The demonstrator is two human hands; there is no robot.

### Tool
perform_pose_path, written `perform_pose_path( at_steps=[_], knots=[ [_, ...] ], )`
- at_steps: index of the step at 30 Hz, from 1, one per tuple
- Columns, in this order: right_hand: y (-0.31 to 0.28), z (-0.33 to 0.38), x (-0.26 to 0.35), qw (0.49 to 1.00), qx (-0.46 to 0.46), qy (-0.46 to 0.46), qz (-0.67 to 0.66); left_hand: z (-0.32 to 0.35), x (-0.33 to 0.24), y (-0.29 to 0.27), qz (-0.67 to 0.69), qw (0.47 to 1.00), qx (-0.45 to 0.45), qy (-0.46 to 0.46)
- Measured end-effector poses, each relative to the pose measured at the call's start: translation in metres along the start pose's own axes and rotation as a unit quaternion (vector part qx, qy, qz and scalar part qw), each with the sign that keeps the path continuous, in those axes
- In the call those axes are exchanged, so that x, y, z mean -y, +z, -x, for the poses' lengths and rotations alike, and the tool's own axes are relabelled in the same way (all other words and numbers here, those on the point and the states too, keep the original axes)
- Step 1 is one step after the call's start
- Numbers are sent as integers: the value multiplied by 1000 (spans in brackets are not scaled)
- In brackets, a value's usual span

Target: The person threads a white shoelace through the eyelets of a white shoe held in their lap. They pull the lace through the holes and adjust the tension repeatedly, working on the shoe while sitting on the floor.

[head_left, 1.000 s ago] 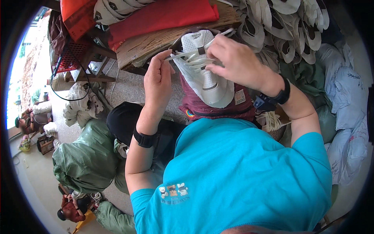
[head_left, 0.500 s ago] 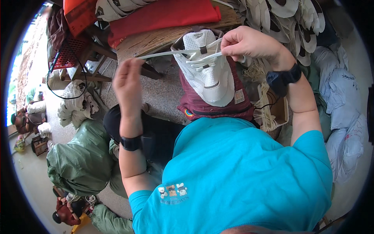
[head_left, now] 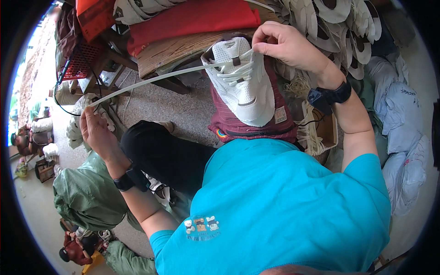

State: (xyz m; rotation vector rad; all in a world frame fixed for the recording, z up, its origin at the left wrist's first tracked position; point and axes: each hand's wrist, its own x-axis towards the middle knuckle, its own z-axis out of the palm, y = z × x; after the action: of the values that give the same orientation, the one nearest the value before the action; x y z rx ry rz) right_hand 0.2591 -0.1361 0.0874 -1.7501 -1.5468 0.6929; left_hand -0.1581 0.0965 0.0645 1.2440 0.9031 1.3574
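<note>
A white mesh sneaker [head_left: 250, 98] lies toe toward me on a maroon striped cloth [head_left: 229, 120] over my lap. Its white shoelace [head_left: 156, 78] runs partly threaded across the tongue. Far out to the left, my left hand [head_left: 98, 135] pinches the long free stretch of lace, which is pulled nearly taut from the shoe. Fingers of my right hand [head_left: 282, 46] are pinched together at the upper right of the shoe opening, on the other side of the lace. Its very end is hidden by the fingers.
Ahead stands a wooden bench [head_left: 178, 48] with red fabric [head_left: 197, 27]. Grey-white shoe uppers [head_left: 353, 36] hang at the upper right. Bundled laces [head_left: 311, 133] spill from a box at my right. Green sacks [head_left: 91, 192] sit on the left, pale bags [head_left: 403, 123] on the right.
My left hand has swung out left and down toward me, drawing a longer stretch of lace from the shoe. My right hand has shifted slightly up and left.
</note>
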Motion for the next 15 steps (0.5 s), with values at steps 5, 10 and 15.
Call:
perform_pose_path(
  at_steps=[5, 10, 15],
  knots=[
    [17, 0, 6, 984, -25, -44, 171, 13, 23, 28, -12, 1000, -12, 4],
    [28, 2, 7, 965, -61, -117, 224, 17, 18, 47, 91, 994, 11, -52],
    [33, 8, 0, 887, -158, -225, 370, 39, -36, 78, 374, 900, 20, -221]
  ],
)
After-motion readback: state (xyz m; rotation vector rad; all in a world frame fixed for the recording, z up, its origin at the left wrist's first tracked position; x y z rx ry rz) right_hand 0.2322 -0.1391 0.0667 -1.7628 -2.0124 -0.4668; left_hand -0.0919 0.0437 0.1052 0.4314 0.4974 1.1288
